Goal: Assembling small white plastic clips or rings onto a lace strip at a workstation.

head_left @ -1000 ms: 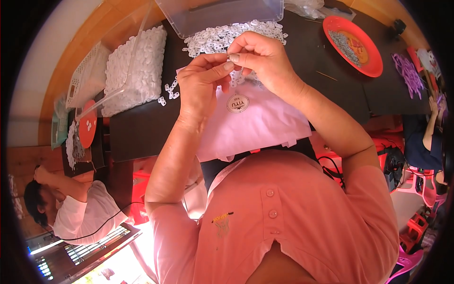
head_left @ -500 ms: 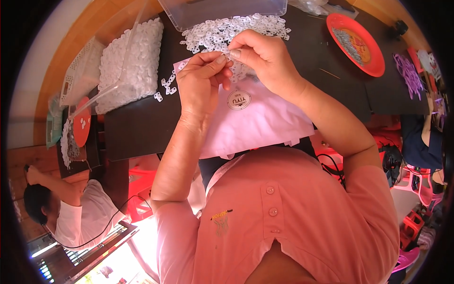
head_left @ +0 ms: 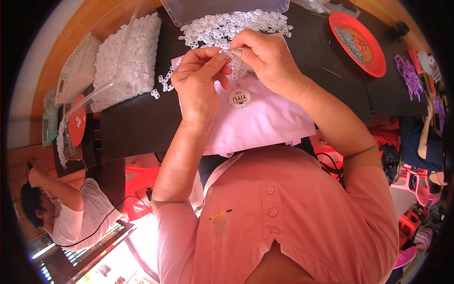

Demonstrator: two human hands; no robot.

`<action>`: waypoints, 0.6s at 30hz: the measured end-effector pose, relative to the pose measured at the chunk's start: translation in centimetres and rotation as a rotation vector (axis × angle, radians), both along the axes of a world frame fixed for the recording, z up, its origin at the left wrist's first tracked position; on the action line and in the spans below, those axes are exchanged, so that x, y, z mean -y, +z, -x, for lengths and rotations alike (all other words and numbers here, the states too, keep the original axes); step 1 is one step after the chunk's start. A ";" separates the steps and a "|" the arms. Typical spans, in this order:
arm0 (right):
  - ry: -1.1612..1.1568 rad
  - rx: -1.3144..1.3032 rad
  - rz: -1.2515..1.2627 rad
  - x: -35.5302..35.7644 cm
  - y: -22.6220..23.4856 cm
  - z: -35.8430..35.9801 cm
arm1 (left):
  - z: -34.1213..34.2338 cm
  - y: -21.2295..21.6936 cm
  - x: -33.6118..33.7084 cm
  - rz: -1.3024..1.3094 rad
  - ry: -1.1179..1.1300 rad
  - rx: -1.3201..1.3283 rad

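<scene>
Dark table (head_left: 130,130) before me; at upper centre, left hand (head_left: 196,78) and right hand (head_left: 267,59) narrowly pinch a tiny white piece (head_left: 226,50), likely light, stiff, best held by its edges.

Head-worn fisheye, looking down from close above dark table (head_left: 137,128).

Right of right hand (head_left: 265,61): open tabletop (head_left: 309,45) runs to red plate (head_left: 376,57); thin stick (head_left: 332,72) lies within. Beyond: white pieces (head_left: 208,28), then clear bin (head_left: 222,10), obstruct. Left: bulky white heap (head_left: 142,57) blocks; bare strip between its near side and left forearm (head_left: 177,158).
</scene>
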State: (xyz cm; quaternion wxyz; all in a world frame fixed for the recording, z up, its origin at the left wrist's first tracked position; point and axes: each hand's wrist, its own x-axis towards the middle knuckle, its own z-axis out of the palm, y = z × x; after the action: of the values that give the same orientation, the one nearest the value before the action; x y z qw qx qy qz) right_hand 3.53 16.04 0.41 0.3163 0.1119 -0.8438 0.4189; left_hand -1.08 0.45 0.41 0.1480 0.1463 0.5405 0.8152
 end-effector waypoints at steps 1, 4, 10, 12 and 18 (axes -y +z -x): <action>0.006 -0.017 -0.006 0.0 -0.1 0.0 | 0.0 0.0 -0.1 0.001 0.002 -0.014; 0.008 -0.032 -0.009 0.0 -0.1 0.1 | -0.1 -0.1 -0.1 0.005 0.018 -0.038; 0.016 -0.004 0.004 0.1 0.2 -0.1 | -0.2 0.0 -0.1 0.020 0.051 -0.061; 0.026 -0.023 0.005 0.2 0.1 0.0 | -0.2 0.0 -0.1 0.020 0.050 -0.074; 0.023 -0.007 -0.002 0.2 0.4 -0.2 | -0.5 0.0 -0.1 0.040 0.054 -0.082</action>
State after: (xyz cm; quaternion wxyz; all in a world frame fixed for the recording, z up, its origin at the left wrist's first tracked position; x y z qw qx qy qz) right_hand 3.76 15.81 0.82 0.3142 0.1236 -0.8418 0.4211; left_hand -0.62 0.54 0.42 0.1065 0.1622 0.5660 0.8012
